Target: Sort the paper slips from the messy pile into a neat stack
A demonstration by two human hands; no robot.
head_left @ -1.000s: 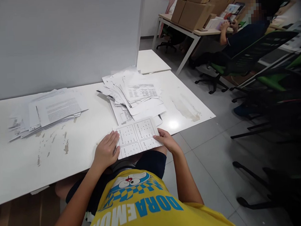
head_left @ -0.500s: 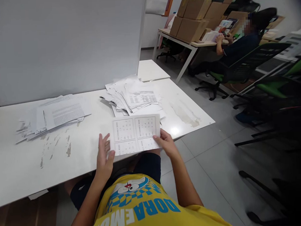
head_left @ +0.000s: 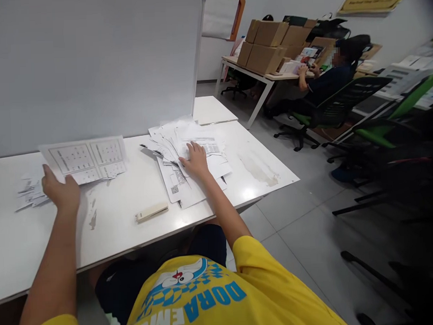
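Note:
A printed sheet of paper (head_left: 77, 160) with boxed tables is in my left hand (head_left: 63, 189), gripped at its lower left edge over the left stack of papers (head_left: 33, 192), which it mostly covers. My right hand (head_left: 195, 161) rests on the loose, fanned pile of papers (head_left: 169, 135) at the right, its thumb and fingers on the top sheets. Whether those fingers pinch a sheet I cannot make out. Between the two piles, near the table's front edge, lies a cream-coloured stapler (head_left: 152, 212).
The white table (head_left: 116, 237) has worn patches and ends at a front edge over my lap. A tall white partition (head_left: 92, 67) stands behind it. Beyond, a person (head_left: 327, 78) sits at another desk with cardboard boxes (head_left: 265, 47). Office chairs (head_left: 352, 96) stand at the right.
My left hand has carried the printed sheet leftward to the left stack. My right hand has let go of that sheet and moved up onto the right pile. The stapler has come into sight.

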